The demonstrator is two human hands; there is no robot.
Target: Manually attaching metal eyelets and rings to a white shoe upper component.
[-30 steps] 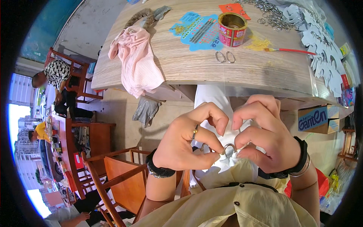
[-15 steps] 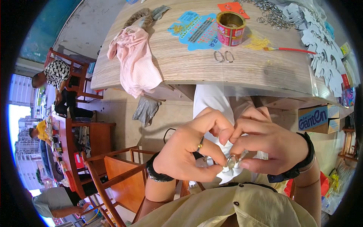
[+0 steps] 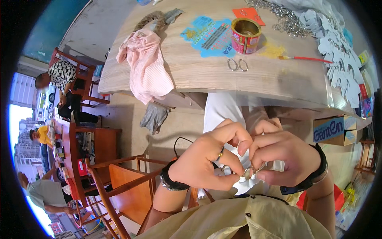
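Just above my lap I hold a small white flat piece with a pointed lower edge. Silver metal rings pass through its upper edge. My left hand is closed, with thumb and forefinger pinching the left side of the piece by the ring. My right hand is closed too, its thumb and forefinger gripping the ring on the right side. My fingers partly hide the ring ends and some white material behind. Two loose oval rings lie near the table's front edge.
On the wooden table stand a red tin, a red brush, a pink cloth and a blue card. Metal rings and white cut pieces pile at right. A wooden chair stands left; people sit beyond.
Both hands have shifted slightly right with the white piece, and the rings between the fingers have turned a little. The whole view has shifted slightly.
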